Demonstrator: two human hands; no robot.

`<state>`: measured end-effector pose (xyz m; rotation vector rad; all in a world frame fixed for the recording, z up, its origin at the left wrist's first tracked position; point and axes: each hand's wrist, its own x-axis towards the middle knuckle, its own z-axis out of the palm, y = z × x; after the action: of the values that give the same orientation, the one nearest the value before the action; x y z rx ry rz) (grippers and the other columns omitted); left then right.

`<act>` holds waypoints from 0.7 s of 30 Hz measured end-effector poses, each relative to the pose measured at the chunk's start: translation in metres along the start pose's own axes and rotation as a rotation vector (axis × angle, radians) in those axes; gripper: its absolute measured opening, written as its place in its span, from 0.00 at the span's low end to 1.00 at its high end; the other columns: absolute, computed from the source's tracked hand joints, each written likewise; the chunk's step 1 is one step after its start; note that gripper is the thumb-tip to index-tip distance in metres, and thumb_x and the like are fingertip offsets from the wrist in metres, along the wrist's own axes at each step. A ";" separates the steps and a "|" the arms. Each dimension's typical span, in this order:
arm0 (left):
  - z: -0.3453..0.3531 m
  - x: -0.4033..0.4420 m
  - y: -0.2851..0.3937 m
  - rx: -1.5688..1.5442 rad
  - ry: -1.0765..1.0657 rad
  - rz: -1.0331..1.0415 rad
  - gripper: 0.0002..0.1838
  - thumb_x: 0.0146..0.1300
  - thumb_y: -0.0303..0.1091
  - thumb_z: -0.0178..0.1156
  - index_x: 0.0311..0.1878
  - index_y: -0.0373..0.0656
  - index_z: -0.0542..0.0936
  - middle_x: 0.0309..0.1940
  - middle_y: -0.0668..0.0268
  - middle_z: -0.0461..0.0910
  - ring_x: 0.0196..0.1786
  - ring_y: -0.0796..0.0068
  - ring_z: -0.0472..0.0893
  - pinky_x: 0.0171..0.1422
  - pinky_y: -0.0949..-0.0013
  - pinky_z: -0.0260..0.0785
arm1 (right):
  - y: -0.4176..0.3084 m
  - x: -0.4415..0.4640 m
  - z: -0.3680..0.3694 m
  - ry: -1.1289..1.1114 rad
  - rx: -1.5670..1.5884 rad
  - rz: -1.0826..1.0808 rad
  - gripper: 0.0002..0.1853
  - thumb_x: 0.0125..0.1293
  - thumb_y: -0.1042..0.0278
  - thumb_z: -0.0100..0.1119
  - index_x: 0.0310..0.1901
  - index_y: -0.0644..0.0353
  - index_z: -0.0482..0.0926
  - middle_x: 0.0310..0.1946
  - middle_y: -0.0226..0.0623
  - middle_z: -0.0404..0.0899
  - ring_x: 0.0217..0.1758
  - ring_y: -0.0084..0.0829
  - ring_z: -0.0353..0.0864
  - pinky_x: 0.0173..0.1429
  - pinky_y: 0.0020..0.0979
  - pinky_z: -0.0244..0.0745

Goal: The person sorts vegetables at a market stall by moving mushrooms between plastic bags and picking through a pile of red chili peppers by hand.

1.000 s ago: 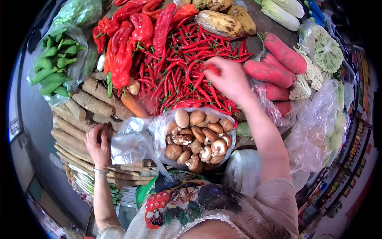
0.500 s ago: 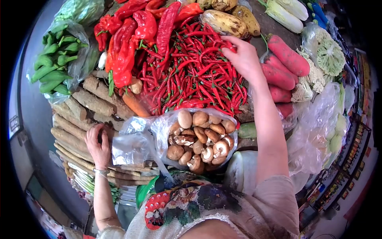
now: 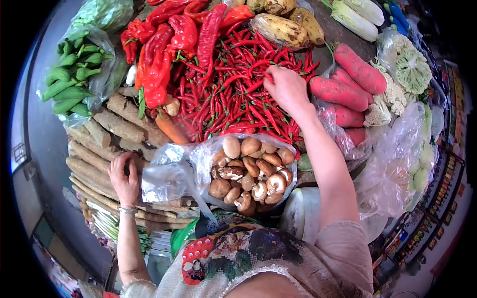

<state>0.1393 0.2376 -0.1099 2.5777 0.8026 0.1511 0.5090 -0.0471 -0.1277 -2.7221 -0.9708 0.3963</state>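
Observation:
Small red chili peppers (image 3: 238, 94) lie in a wide heap at the centre of the head view. My right hand (image 3: 288, 89) is over the right part of this heap, its fingers closed around a red chili near the fingertips; the hand partly hides it. At the left, my left hand (image 3: 123, 179) rests on long brown yam roots (image 3: 89, 171). Its fingers are loosely bent, thumb apart from them, with nothing seen in them. Between the hands, nearer my body, sits a clear plastic bag (image 3: 198, 171) full of brown mushrooms (image 3: 251, 166).
Large red peppers (image 3: 154, 74) lie behind left, with bagged okra-like green pods (image 3: 67, 79) beyond. Red-skinned radishes (image 3: 340, 94), cauliflower (image 3: 392, 94) and a crumpled plastic bag (image 3: 385, 159) are on the right. A carrot (image 3: 170, 129) lies near the yams.
My right hand has moved left and toward my body across the chili heap, from its upper right edge. The left hand stays on the yams.

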 end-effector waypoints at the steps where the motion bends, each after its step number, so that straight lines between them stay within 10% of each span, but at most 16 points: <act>1: 0.000 0.001 -0.001 0.000 0.003 -0.002 0.11 0.62 0.28 0.58 0.48 0.41 0.80 0.46 0.58 0.82 0.53 0.55 0.78 0.65 0.58 0.63 | 0.006 0.000 -0.005 0.008 0.005 0.019 0.12 0.63 0.60 0.59 0.42 0.58 0.79 0.38 0.46 0.84 0.45 0.50 0.83 0.47 0.50 0.77; 7: 0.001 -0.001 -0.001 -0.005 -0.021 -0.016 0.11 0.63 0.29 0.57 0.48 0.41 0.80 0.46 0.57 0.82 0.53 0.54 0.78 0.64 0.58 0.63 | 0.055 -0.032 -0.044 0.129 0.276 0.228 0.16 0.63 0.61 0.63 0.49 0.59 0.82 0.33 0.47 0.85 0.38 0.46 0.85 0.44 0.42 0.78; 10: 0.001 0.000 0.002 0.005 -0.020 -0.008 0.11 0.63 0.30 0.57 0.48 0.41 0.80 0.46 0.58 0.82 0.53 0.55 0.78 0.64 0.58 0.63 | 0.045 -0.035 -0.048 0.185 0.579 0.238 0.10 0.65 0.68 0.63 0.45 0.64 0.82 0.27 0.37 0.83 0.32 0.21 0.80 0.39 0.27 0.74; 14: 0.001 -0.001 -0.003 0.017 -0.039 -0.010 0.11 0.65 0.30 0.57 0.49 0.41 0.80 0.48 0.58 0.81 0.54 0.55 0.77 0.65 0.58 0.64 | 0.025 -0.024 -0.038 0.145 0.883 0.233 0.08 0.66 0.70 0.64 0.41 0.66 0.81 0.29 0.26 0.80 0.34 0.14 0.72 0.40 0.23 0.71; 21: 0.000 0.000 0.002 -0.006 -0.008 -0.016 0.11 0.63 0.29 0.58 0.48 0.41 0.81 0.47 0.57 0.81 0.54 0.55 0.78 0.65 0.58 0.63 | 0.006 0.007 -0.034 0.143 0.522 0.223 0.11 0.62 0.67 0.65 0.45 0.58 0.82 0.36 0.44 0.84 0.37 0.34 0.83 0.46 0.32 0.75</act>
<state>0.1407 0.2363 -0.1091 2.5643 0.8187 0.1386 0.5289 -0.0508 -0.0984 -2.3386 -0.4453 0.4168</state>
